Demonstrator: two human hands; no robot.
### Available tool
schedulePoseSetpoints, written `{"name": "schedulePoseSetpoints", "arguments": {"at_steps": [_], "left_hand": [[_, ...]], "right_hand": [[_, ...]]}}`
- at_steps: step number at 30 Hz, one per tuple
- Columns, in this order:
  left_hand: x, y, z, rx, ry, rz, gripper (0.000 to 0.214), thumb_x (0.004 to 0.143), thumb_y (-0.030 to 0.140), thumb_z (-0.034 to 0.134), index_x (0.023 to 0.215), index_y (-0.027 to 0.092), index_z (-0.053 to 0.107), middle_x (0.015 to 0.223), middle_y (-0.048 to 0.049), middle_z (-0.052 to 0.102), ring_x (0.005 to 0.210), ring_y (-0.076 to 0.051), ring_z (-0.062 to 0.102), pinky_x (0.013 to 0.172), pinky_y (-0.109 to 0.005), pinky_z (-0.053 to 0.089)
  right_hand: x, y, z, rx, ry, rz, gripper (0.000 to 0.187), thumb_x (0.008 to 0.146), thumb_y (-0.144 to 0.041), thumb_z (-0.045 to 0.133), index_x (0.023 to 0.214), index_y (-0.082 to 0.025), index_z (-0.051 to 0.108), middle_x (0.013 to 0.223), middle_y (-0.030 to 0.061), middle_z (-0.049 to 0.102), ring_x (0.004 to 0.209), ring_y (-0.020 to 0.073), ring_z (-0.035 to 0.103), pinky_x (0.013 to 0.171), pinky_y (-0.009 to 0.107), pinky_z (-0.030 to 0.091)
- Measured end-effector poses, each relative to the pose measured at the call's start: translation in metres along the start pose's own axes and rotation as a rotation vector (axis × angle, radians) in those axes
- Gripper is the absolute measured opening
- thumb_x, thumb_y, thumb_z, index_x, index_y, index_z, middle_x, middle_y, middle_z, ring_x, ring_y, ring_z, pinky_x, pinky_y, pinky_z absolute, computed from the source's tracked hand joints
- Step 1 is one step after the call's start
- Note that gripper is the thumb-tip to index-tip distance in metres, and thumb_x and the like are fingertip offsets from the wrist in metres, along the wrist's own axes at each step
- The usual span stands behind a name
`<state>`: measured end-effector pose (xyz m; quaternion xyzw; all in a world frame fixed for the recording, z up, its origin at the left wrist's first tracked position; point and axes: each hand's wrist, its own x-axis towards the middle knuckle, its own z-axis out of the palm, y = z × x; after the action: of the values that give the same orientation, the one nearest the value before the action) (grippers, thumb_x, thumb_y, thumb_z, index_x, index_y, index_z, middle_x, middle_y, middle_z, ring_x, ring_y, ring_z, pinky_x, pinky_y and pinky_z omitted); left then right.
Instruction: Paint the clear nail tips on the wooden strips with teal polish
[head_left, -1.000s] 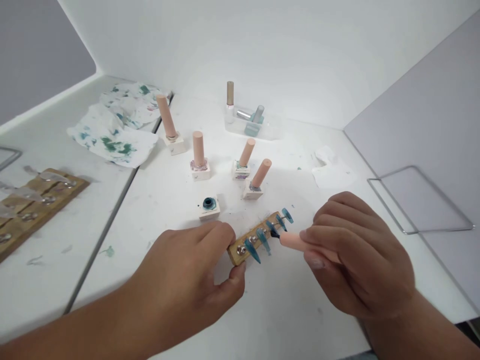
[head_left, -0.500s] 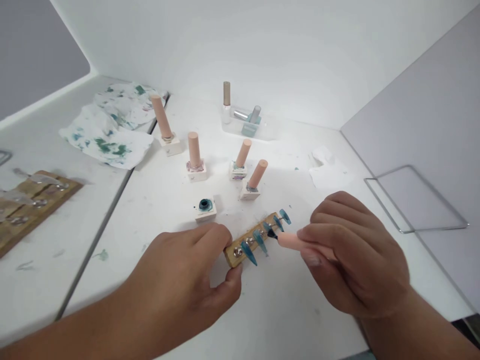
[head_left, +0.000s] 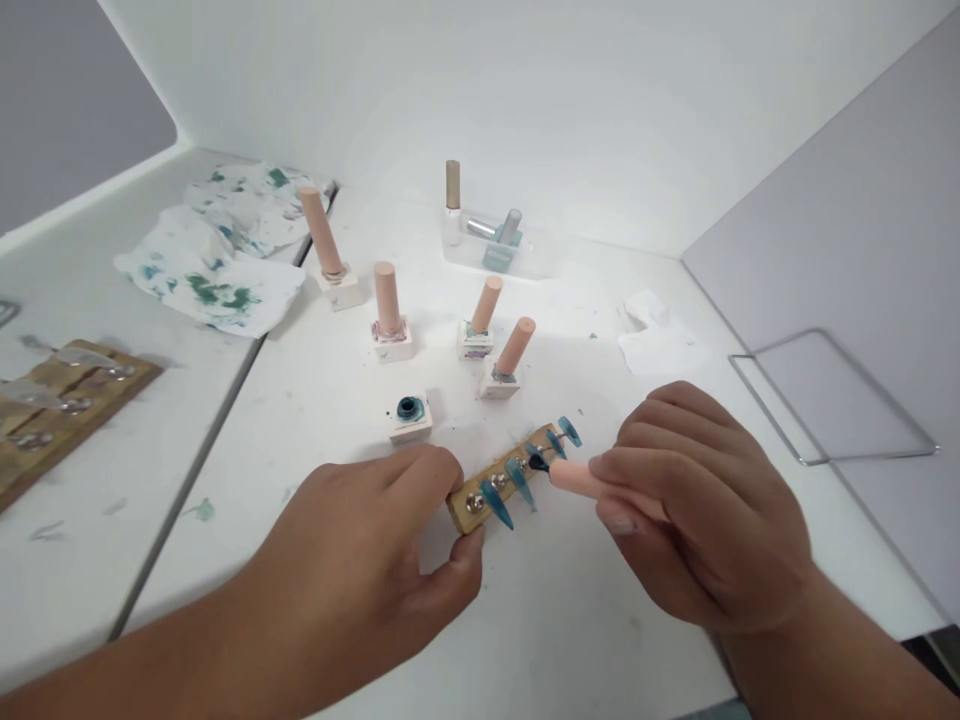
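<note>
My left hand (head_left: 390,550) grips the near-left end of a small wooden nail stand (head_left: 466,515) between thumb and fingers. Several teal false nails (head_left: 496,505) stick out from the stand on metal mounts. In my right hand (head_left: 697,510) is a nail polish brush (head_left: 574,476), held by its peach cap-handle. Its dark bristles meet, or nearly meet, one of the middle nails. Just beyond my left hand stands an uncapped polish bottle (head_left: 411,420), with dark teal polish around its neck.
Several peach-capped polish bottles (head_left: 388,310) stand behind the stand. Farther back, a clear tray (head_left: 532,262) holds small bottles. Paint-stained tissues (head_left: 217,290) lie at left, above another wooden nail stand (head_left: 97,420). A torn white tissue (head_left: 652,345) and a wire frame (head_left: 817,400) are at right.
The brush and my right hand have shifted slightly left, along the middle nail. My left hand and the stand stay almost where they were.
</note>
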<state>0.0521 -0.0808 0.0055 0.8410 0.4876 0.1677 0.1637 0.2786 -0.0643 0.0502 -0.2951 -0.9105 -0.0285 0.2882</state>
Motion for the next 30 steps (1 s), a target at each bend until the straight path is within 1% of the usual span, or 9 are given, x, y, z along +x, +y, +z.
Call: {"name": "schedulePoseSetpoints", "arguments": {"at_steps": [4,9,12,14,16,19,24,28,30], "left_hand": [[0.0,0.0,-0.001,0.002,-0.008,-0.006,0.009,0.073,0.027,0.053,0.071,0.021,0.047,0.051,0.0069,0.042,0.04,-0.009,0.036,0.04,-0.022,0.025],[0.001,-0.001,0.0,0.003,0.004,0.007,0.01,0.074,0.028,0.053,0.072,0.021,0.046,0.051,0.0073,0.04,0.04,-0.009,0.036,0.04,-0.022,0.025],[0.0,0.0,0.0,0.003,-0.001,0.002,0.01,0.074,0.029,0.052,0.071,0.021,0.047,0.05,0.0076,0.04,0.04,-0.009,0.036,0.041,-0.022,0.026],[0.0,0.001,0.001,-0.001,-0.001,-0.001,0.011,0.074,0.029,0.053,0.07,0.021,0.047,0.05,0.0078,0.039,0.039,-0.009,0.036,0.041,-0.022,0.025],[0.0,0.001,0.001,-0.004,-0.007,-0.011,0.011,0.073,0.03,0.053,0.07,0.021,0.047,0.05,0.0077,0.04,0.039,-0.009,0.036,0.041,-0.022,0.025],[0.0,0.0,0.001,-0.01,-0.015,-0.019,0.01,0.074,0.029,0.053,0.071,0.021,0.048,0.05,0.0075,0.041,0.039,-0.009,0.037,0.041,-0.022,0.024],[0.001,0.0,0.0,-0.016,-0.025,-0.024,0.009,0.074,0.029,0.052,0.072,0.021,0.049,0.05,0.0074,0.042,0.04,-0.009,0.038,0.042,-0.022,0.024],[0.001,0.0,0.0,-0.028,-0.021,-0.023,0.009,0.074,0.029,0.052,0.071,0.021,0.048,0.051,0.0072,0.043,0.04,-0.009,0.038,0.042,-0.022,0.023],[0.001,0.0,0.0,-0.027,-0.016,-0.026,0.009,0.074,0.029,0.052,0.07,0.021,0.048,0.051,0.007,0.044,0.04,-0.009,0.037,0.042,-0.022,0.022]], "right_hand": [[0.0,-0.003,-0.005,0.036,-0.012,0.027,0.012,0.069,-0.007,0.05,0.076,-0.015,0.055,0.051,-0.0002,0.05,0.047,0.0116,0.041,0.052,0.031,0.031],[-0.003,-0.001,-0.002,0.058,0.067,0.004,0.012,0.069,-0.007,0.051,0.079,-0.013,0.054,0.054,0.0003,0.05,0.05,0.0121,0.044,0.053,0.031,0.033],[-0.003,0.002,0.002,0.039,0.048,-0.002,0.011,0.074,-0.011,0.051,0.084,-0.013,0.053,0.056,0.0,0.051,0.051,0.0118,0.045,0.053,0.031,0.033],[-0.002,0.002,0.004,0.025,0.025,0.007,0.009,0.075,-0.012,0.052,0.084,-0.013,0.052,0.057,0.0005,0.053,0.05,0.0115,0.045,0.053,0.03,0.033],[-0.001,0.002,0.003,0.022,0.013,0.02,0.008,0.074,-0.01,0.053,0.081,-0.013,0.053,0.056,0.0012,0.054,0.049,0.0116,0.045,0.053,0.031,0.032],[-0.001,0.0,-0.002,0.034,-0.008,0.033,0.013,0.07,-0.006,0.052,0.08,-0.012,0.056,0.054,0.0016,0.053,0.048,0.012,0.044,0.052,0.032,0.032],[-0.003,0.0,-0.006,0.078,0.044,0.015,0.015,0.07,-0.005,0.051,0.082,-0.013,0.054,0.055,0.0005,0.051,0.049,0.0123,0.044,0.052,0.032,0.032],[-0.004,0.004,-0.001,0.062,0.018,-0.014,0.015,0.073,-0.008,0.051,0.088,-0.012,0.052,0.056,-0.0001,0.051,0.05,0.0119,0.044,0.053,0.032,0.033],[-0.003,0.004,0.001,0.045,0.017,-0.007,0.012,0.074,-0.009,0.052,0.085,-0.012,0.053,0.056,0.0004,0.052,0.05,0.0119,0.044,0.053,0.032,0.032]]}}
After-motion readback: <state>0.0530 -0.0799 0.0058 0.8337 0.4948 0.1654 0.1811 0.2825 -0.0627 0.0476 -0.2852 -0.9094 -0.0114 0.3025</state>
